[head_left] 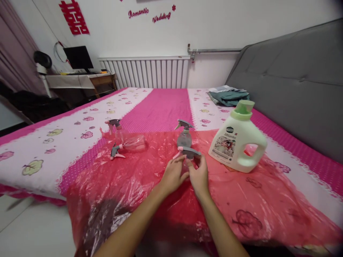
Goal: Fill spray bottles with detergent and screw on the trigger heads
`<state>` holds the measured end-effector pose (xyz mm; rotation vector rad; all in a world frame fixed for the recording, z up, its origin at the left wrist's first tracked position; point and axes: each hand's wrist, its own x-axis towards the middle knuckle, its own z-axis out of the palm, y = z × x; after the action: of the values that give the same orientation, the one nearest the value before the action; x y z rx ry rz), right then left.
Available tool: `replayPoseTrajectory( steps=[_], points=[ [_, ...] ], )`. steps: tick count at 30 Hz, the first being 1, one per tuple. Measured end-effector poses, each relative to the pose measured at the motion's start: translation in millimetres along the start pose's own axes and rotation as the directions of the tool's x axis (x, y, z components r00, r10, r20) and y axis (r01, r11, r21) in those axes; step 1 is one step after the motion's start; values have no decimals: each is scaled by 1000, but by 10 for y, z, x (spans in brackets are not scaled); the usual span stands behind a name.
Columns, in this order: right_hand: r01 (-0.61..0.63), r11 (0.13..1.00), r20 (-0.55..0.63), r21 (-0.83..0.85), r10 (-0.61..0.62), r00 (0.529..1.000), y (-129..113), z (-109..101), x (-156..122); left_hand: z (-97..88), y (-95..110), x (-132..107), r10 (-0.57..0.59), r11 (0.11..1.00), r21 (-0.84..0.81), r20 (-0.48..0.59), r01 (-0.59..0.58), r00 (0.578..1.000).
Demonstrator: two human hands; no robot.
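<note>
Both hands are closed around a spray bottle with a pink and grey trigger head (pixel 189 152), held upright over red plastic sheeting. My left hand (pixel 174 173) grips it from the left, and my right hand (pixel 198 173) has its fingers at the neck just below the head. Most of this bottle's body is hidden by my fingers. Right behind it stands a clear spray bottle (pixel 184 139) with a grey head. To the left, another clear spray bottle (pixel 134 142) lies on its side, its trigger pointing left. Beside that one is a further spray bottle with a grey and pink head (pixel 114 124).
A large white detergent jug (pixel 235 142) with a green cap stands to the right of my hands. Red plastic sheeting (pixel 128 182) covers the near part of the bed (pixel 166 103). Folded clothes (pixel 229 97) lie near the grey headboard (pixel 294 75). A radiator (pixel 150 73) lines the far wall.
</note>
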<state>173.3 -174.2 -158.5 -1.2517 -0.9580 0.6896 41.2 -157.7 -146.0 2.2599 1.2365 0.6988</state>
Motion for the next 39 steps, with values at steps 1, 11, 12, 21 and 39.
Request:
replayPoseTrajectory(
  steps=[1, 11, 12, 21, 39],
  points=[
    [-2, 1000, -10, -1, 2, 1000, 8, 13, -3, 0, 1, 7, -2, 1000, 0, 6, 2, 1000],
    [19, 1000, 87, 8, -20, 996, 36, -72, 14, 10, 23, 15, -13, 1000, -21, 6, 13, 1000],
    [13, 1000, 82, 10, -14, 997, 37, -62, 16, 11, 23, 13, -13, 1000, -21, 2, 13, 1000],
    [5, 1000, 150, 31, -10, 989, -21, -115, 155, -23, -25, 65, -10, 999, -46, -12, 9, 1000],
    [105, 994, 491, -36, -74, 868, -268, -371, 595, -162, -73, 219, 107, 932, -353, 43, -85, 993]
  ],
)
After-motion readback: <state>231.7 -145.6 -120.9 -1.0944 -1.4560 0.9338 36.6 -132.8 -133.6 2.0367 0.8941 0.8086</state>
